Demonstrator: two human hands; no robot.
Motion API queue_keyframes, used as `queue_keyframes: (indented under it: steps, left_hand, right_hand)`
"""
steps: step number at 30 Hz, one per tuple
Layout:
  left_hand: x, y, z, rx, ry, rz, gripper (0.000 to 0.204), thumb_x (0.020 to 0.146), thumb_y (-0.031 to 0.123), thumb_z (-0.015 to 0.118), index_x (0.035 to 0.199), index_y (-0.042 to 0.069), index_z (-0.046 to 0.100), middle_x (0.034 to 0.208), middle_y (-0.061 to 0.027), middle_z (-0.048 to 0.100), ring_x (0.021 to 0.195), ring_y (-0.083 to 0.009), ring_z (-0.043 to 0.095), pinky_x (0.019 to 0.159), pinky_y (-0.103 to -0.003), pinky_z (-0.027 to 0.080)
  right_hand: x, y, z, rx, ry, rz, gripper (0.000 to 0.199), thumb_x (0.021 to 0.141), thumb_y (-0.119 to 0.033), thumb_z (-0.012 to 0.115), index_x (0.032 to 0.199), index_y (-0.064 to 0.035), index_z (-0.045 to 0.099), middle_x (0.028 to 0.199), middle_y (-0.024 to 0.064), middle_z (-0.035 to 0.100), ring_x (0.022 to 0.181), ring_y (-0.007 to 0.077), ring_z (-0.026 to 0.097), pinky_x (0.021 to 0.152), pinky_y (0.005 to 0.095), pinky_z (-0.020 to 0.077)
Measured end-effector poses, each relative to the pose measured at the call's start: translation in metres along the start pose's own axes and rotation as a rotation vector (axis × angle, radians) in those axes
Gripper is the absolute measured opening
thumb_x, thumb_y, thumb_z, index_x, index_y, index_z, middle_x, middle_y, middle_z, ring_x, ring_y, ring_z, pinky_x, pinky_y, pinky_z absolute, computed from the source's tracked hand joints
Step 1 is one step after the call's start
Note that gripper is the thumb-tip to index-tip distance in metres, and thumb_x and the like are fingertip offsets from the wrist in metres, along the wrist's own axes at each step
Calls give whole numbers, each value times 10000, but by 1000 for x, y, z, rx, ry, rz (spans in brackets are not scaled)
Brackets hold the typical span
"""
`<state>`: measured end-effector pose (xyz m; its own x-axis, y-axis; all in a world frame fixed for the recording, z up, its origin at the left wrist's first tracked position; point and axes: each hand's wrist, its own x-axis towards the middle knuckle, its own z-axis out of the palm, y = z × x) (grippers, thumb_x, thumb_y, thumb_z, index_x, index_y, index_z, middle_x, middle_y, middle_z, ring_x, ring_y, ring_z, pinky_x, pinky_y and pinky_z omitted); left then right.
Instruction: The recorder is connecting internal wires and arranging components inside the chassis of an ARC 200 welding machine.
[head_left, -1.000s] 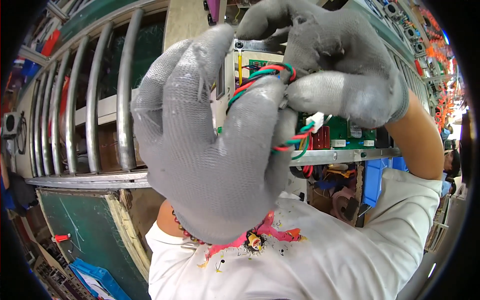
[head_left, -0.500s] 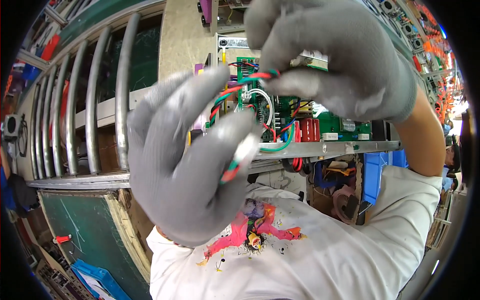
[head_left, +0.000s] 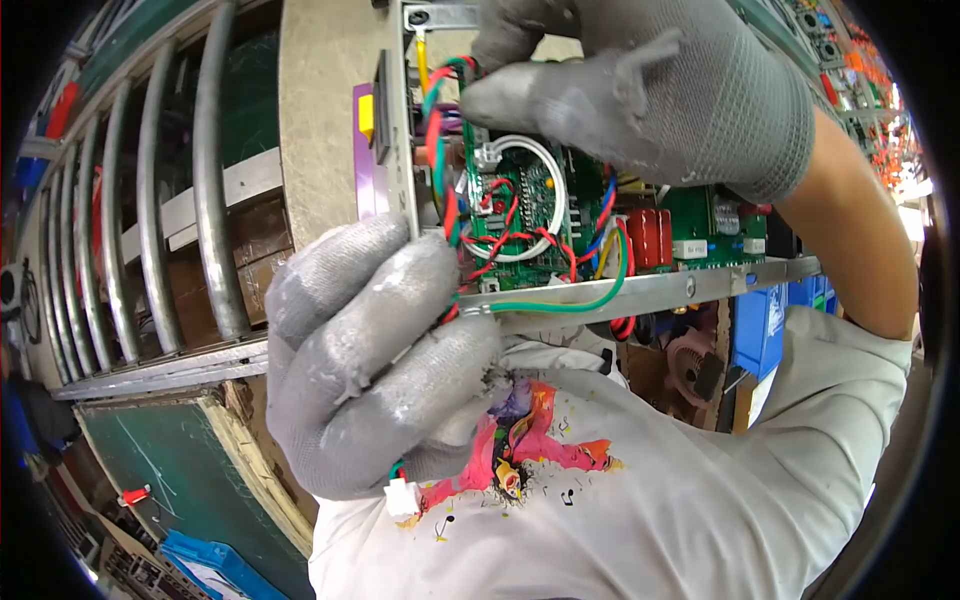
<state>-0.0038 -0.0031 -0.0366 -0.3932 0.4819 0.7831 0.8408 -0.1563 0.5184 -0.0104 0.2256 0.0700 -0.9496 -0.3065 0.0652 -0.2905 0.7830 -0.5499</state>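
Note:
Grey work gloves cover both hands. My left hand is closed around a twisted red, green and black wire bundle. From the underside of that hand hangs the wire's white plug connector. My right hand pinches the upper stretch of the bundle between thumb and fingers, above the electronics. Below it lies a green circuit board with a looped white cable and thin red wires. A metal chassis frame surrounds the boards. The fingertips of my left hand are beside its near left corner.
Steel rollers of a conveyor run at the left. A purple part with a yellow block sits beyond the frame's left side. Red block components stand on the board. Blue bins and a pink fan are lower right.
My left hand has lowered and curled tighter around the wires, and the white connector now shows beneath it. My right hand has shifted left and up, stretching the bundle more upright.

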Motion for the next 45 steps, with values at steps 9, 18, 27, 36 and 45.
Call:
queue_keyframes:
  steps: [9, 18, 27, 36, 45]
  left_hand:
    - [-8, -9, 4, 11, 68, 90, 284, 926, 260, 619, 905, -23, 647, 1066, -291, 663, 1020, -444, 632, 900, -521, 492]
    - [-4, -6, -1, 28, 41, 111, 281, 915, 242, 621, 888, -37, 646, 1026, -301, 665, 962, -444, 644, 859, -506, 510]
    - [-1, -4, 3, 43, 34, 62, 288, 897, 241, 639, 834, -40, 644, 992, -286, 667, 923, -426, 635, 822, -485, 506]
    - [4, -6, 3, 42, 61, 101, 272, 865, 234, 650, 801, -30, 640, 935, -241, 657, 848, -400, 623, 741, -464, 488]
    - [-5, -17, 9, 2, 135, 129, 210, 510, 242, 665, 686, 133, 630, 771, -23, 551, 648, -253, 590, 545, -360, 407]
  right_hand:
    - [0, 31, 19, 1501, -235, 551, 645, 948, -81, 488, 1487, -124, 137, 962, 217, 546, 675, 128, 551, 440, 164, 449]
    - [-11, 19, 13, 555, -57, 133, 308, 861, -95, 591, 1113, -57, 418, 1086, 205, 569, 814, 203, 589, 632, 268, 493]
    - [-10, 5, 12, -124, 47, -117, 139, 783, -100, 664, 705, -7, 596, 1185, 209, 591, 958, 291, 621, 805, 377, 524]
    - [12, 34, 5, 226, -528, 132, 135, 759, -52, 637, 642, -30, 572, 1146, 223, 597, 702, 198, 601, 583, 270, 498]
    - [30, 28, 20, 133, -588, 9, 72, 718, -26, 655, 678, -30, 595, 1178, 234, 592, 771, 254, 595, 639, 305, 490]
